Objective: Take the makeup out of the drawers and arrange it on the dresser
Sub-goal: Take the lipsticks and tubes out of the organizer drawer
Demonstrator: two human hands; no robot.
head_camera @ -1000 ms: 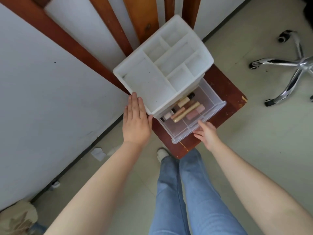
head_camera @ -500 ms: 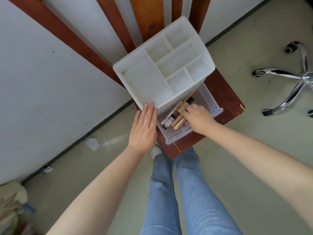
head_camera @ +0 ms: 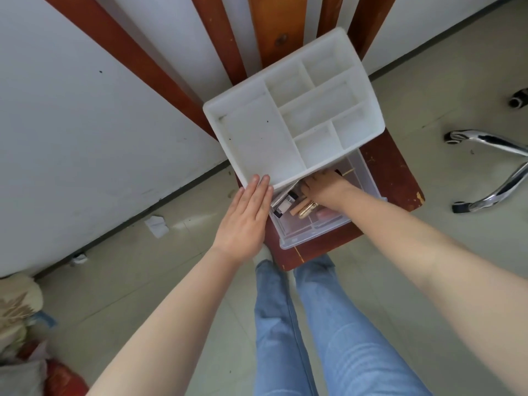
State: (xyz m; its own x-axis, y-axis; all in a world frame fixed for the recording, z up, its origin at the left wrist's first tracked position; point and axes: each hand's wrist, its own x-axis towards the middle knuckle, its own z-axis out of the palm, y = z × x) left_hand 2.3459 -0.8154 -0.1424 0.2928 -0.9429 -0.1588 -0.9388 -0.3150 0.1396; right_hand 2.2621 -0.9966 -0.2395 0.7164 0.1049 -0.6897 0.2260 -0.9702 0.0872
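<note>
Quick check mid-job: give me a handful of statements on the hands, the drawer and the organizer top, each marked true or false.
1. The clear drawer is pulled out. True.
2. The left hand grips a lipstick. False: it lies flat with straight fingers against the white organizer.
3. The right hand reaches into the drawer among the makeup tubes. True.
4. The organizer's top compartments are full of makeup. False: they hold nothing visible.
5. A gold tube lies in the drawer. True.
6. The organizer sits on the floor. False: it stands on a reddish-brown wooden surface.
</note>
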